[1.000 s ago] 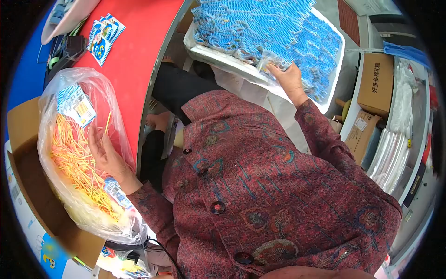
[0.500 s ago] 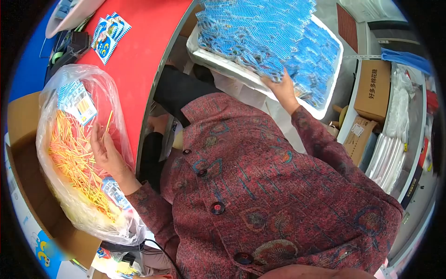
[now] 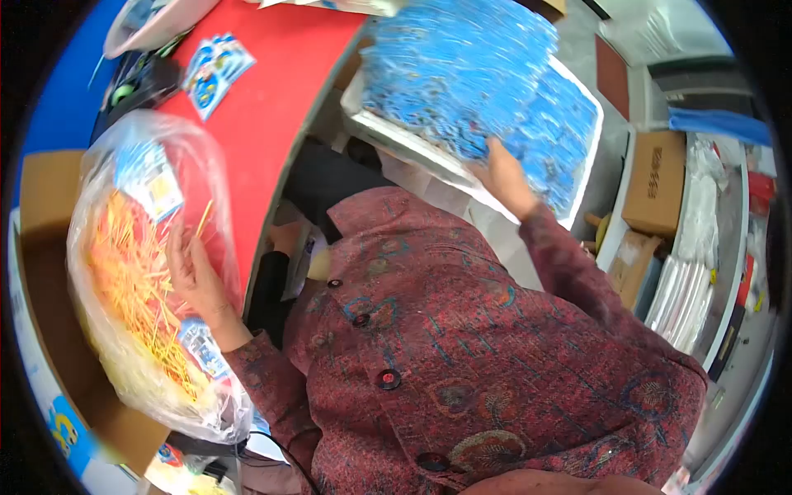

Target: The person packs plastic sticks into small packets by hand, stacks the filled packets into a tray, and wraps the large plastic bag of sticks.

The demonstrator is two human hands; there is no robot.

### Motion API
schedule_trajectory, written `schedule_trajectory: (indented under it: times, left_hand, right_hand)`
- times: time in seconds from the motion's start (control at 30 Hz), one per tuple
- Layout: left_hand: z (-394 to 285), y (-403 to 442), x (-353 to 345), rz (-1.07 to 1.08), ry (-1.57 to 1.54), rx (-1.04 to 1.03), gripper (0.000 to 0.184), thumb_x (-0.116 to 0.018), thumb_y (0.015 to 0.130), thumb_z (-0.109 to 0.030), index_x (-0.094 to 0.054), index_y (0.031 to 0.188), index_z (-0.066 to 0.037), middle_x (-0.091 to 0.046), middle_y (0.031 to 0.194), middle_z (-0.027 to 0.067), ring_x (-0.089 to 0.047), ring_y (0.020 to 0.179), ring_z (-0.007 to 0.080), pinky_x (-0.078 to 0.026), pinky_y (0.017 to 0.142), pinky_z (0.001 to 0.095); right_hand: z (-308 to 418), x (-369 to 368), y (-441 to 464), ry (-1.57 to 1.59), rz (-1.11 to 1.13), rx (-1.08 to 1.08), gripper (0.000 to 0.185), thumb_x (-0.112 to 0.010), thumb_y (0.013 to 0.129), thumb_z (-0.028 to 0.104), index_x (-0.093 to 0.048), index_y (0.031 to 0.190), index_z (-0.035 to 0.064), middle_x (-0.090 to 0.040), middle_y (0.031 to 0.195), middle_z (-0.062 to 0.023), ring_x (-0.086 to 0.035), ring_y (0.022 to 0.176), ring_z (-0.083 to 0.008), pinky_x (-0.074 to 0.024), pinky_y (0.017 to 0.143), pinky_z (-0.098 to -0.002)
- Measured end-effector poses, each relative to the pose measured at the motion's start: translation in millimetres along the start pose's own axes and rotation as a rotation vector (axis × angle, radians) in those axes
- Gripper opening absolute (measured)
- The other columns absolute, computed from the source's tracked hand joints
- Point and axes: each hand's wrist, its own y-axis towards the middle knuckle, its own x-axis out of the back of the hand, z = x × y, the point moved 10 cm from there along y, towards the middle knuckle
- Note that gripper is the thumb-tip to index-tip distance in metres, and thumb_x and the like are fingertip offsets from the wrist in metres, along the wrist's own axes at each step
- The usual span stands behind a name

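Observation:
My left hand (image 3: 196, 276) is over the clear plastic bag (image 3: 223, 181) of thin yellow and orange sticks (image 3: 136, 264), its fingers stretched and apart. One stick stands up by its fingertips; whether they touch it is unclear. Two blue-and-white packets lie in the bag, one above the hand (image 3: 151, 181) and one below it (image 3: 204, 346). My right hand (image 3: 505, 177) is at the near edge of a white foam box (image 3: 412, 157) heaped with blue packets (image 3: 462, 74). Its thumb points up against the packets; its other fingertips are blurred.
Several blue packets (image 3: 214, 73) lie on the red tabletop (image 3: 285, 74), beside a black tape dispenser (image 3: 153, 81). An open cardboard box (image 3: 54, 198) surrounds the bag's left side. On the right, a shelf holds brown cartons (image 3: 656, 181) and clear plastic rolls (image 3: 681, 301). Another person's hand (image 3: 286, 238) shows beneath the table edge.
My right hand has shifted down a little along the packets' near edge. My left hand stays over the sticks, fingers still apart. The whole view has turned slightly.

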Motion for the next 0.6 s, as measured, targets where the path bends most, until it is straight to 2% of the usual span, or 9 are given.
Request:
schedule_trajectory:
  times: [0.07, 0.1, 0.17, 0.23, 0.27, 0.37, 0.43, 0.5, 0.6]
  left_hand:
    - [3, -4, 1, -0.032, -0.198, 0.142, 0.035, -0.053, 0.092, -0.003, -0.054, 0.127, 0.001, -0.056, 0.125, 0.0100, -0.053, 0.112, 0.0187, -0.042, 0.097, 0.0304]
    - [8, -4, 10, -0.073, -0.284, 0.208, 0.036, -0.054, 0.091, -0.004, -0.053, 0.127, 0.001, -0.056, 0.125, 0.0096, -0.052, 0.113, 0.0185, -0.041, 0.097, 0.0305]
    - [22, -2, 24, -0.080, -0.336, 0.198, 0.038, -0.056, 0.091, -0.005, -0.053, 0.128, -0.001, -0.055, 0.127, 0.0084, -0.051, 0.116, 0.0180, -0.040, 0.098, 0.0304]
    - [17, 2, 38, -0.098, -0.330, 0.247, 0.042, -0.058, 0.089, -0.008, -0.052, 0.130, -0.002, -0.053, 0.129, 0.0087, -0.050, 0.118, 0.0170, -0.040, 0.099, 0.0297]
    - [21, 4, 49, -0.149, -0.303, 0.252, 0.042, -0.058, 0.089, -0.008, -0.052, 0.130, -0.002, -0.053, 0.129, 0.0087, -0.050, 0.118, 0.0170, -0.040, 0.099, 0.0297]
    - [32, 21, 59, -0.173, -0.177, 0.231, 0.045, -0.060, 0.086, -0.011, -0.051, 0.130, -0.001, -0.053, 0.130, 0.0116, -0.050, 0.120, 0.0194, -0.039, 0.099, 0.0298]
    - [34, 38, 59, -0.156, -0.016, 0.122, 0.048, -0.061, 0.085, -0.013, -0.050, 0.130, -0.001, -0.053, 0.130, 0.0150, -0.051, 0.119, 0.0233, -0.041, 0.097, 0.0317]
    - [41, 58, 58, -0.185, -0.064, 0.105, 0.049, -0.060, 0.085, -0.012, -0.049, 0.131, -0.001, -0.054, 0.129, 0.0156, -0.052, 0.118, 0.0245, -0.041, 0.096, 0.0320]
    - [46, 92, 59, -0.211, -0.172, 0.067, 0.049, -0.059, 0.085, -0.011, -0.048, 0.132, -0.002, -0.055, 0.128, 0.0166, -0.054, 0.116, 0.0269, -0.042, 0.094, 0.0327]
  right_hand:
    - [18, 25, 1, -0.136, 0.194, 0.059, 0.056, -0.072, 0.079, 0.030, -0.052, 0.123, 0.0024, -0.063, 0.097, -0.0233, -0.061, 0.084, -0.0426, -0.0486, 0.073, -0.0468]
    - [45, 52, 6, -0.243, 0.262, 0.014, 0.049, -0.071, 0.081, 0.025, -0.055, 0.123, 0.0064, -0.066, 0.098, -0.0199, -0.066, 0.083, -0.0331, -0.0515, 0.073, -0.0403]
    - [71, 86, 31, 0.072, 0.098, 0.082, 0.040, -0.067, 0.085, 0.017, -0.057, 0.123, 0.0080, -0.067, 0.101, -0.0141, -0.067, 0.086, -0.0202, -0.0524, 0.074, -0.0326]
    - [130, 102, 52, 0.286, 0.081, 0.192, 0.034, -0.061, 0.090, 0.010, -0.057, 0.124, 0.0048, -0.067, 0.105, -0.0087, -0.064, 0.093, -0.0142, -0.0512, 0.080, -0.0287]
    - [159, 96, 62, 0.304, 0.105, 0.241, 0.034, -0.061, 0.090, 0.010, -0.057, 0.124, 0.0048, -0.067, 0.105, -0.0087, -0.064, 0.093, -0.0142, -0.0512, 0.080, -0.0287]
    - [278, 56, 56, 0.804, 0.520, 0.456, 0.034, -0.058, 0.092, 0.009, -0.055, 0.124, 0.0000, -0.064, 0.113, -0.0087, -0.062, 0.101, -0.0162, -0.0485, 0.089, -0.0293]
    - [358, 28, 38, 0.976, 0.793, 0.508, 0.036, -0.057, 0.093, 0.009, -0.052, 0.126, -0.0037, -0.061, 0.118, -0.0101, -0.059, 0.107, -0.0168, -0.0454, 0.095, -0.0293]
    - [416, 0, 39, 1.058, 0.910, 0.558, 0.042, -0.059, 0.092, 0.013, -0.049, 0.130, -0.0020, -0.059, 0.120, -0.0098, -0.058, 0.108, -0.0166, -0.0452, 0.094, -0.0291]
    - [462, -64, 73, 0.986, 0.776, 0.567, 0.043, -0.063, 0.089, 0.016, -0.051, 0.126, -0.0015, -0.060, 0.119, -0.0091, -0.057, 0.109, -0.0172, -0.0461, 0.092, -0.0299]
